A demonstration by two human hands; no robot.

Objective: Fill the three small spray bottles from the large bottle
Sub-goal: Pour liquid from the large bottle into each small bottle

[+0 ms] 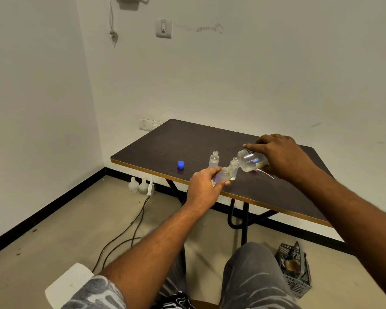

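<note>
Two hands are working above the tabletop's (165,141) near edge: the left hand (204,188) is gripping a tilted small spray bottle (224,173), the right hand (281,156) is tipping the large bottle (251,161) into its neck. Farther back, an uncapped small bottle (214,160) is standing upright, a blue cap (181,164) lying toward the left edge.

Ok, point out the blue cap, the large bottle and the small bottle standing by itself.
blue cap (181,164), head view, on its side wall.
large bottle (251,162), head view, on its clear body.
standing small bottle (214,160), head view, on its body.
</note>
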